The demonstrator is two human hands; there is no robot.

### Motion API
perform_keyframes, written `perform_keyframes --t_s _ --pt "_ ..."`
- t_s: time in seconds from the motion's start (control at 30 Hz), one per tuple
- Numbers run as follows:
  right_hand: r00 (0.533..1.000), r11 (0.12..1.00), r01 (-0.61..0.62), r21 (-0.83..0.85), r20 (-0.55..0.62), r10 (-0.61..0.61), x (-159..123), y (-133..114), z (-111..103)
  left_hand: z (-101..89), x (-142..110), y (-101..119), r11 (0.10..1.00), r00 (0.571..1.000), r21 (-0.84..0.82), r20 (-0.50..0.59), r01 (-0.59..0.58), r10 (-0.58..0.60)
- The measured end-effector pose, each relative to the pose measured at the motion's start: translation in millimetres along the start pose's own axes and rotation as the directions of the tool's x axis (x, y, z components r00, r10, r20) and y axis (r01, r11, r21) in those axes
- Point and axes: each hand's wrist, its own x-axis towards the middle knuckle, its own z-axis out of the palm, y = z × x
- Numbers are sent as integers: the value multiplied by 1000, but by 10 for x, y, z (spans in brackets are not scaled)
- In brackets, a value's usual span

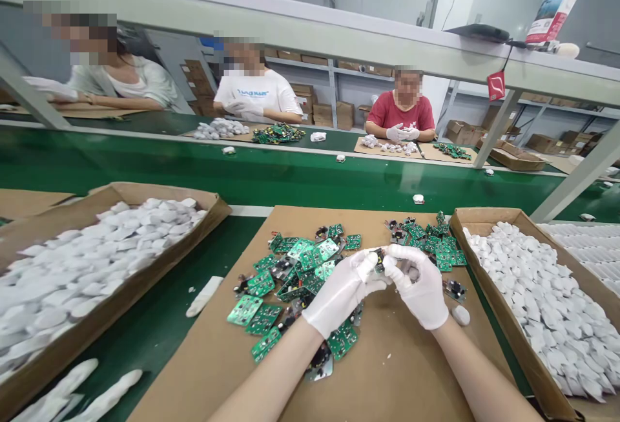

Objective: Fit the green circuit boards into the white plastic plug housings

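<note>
Both my hands wear white gloves and meet over a brown cardboard sheet [387,383]. Between the fingertips is a small circuit board [380,261], dark with a bit of yellow, mostly covered by the fingers. My left hand [341,289] pinches it from the left; my right hand [419,287] closes on its right side. A small greyish-white piece [413,274] shows by the right palm; whether it is held I cannot tell. Left of and beneath my left hand spreads a pile of green circuit boards [310,259]. A second group of boards [445,244] lies beyond my right hand.
Cardboard trays of small white wrapped pieces stand left [121,260] and right [533,299]. One loose board [454,289] and a white lump [460,315] lie near my right wrist. White finger-shaped pieces [204,296] rest at left. Beyond a green conveyor [290,179], three people sit working.
</note>
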Motion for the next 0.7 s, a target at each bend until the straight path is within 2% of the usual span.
perform_keyframes --t_s 0.2,0.4,0.5,0.57,0.7 --pt "995 996 93 7 19 -93 6 21 -19 -15 3 19 991 998 119 -9 -59 60" --pt "966 976 219 -1 141 -217 5 12 -86 9 -21 23 990 994 100 50 -104 99" --pt "948 961 278 10 159 -276 -22 22 -85 11 -20 8 985 992 117 51 -124 119" --pt "954 965 261 10 150 -259 -48 43 -68 1 -9 -13 984 992 128 40 -121 116" --pt "981 990 137 41 130 -141 -77 51 -31 -13 13 -54 984 993 140 44 -111 106"
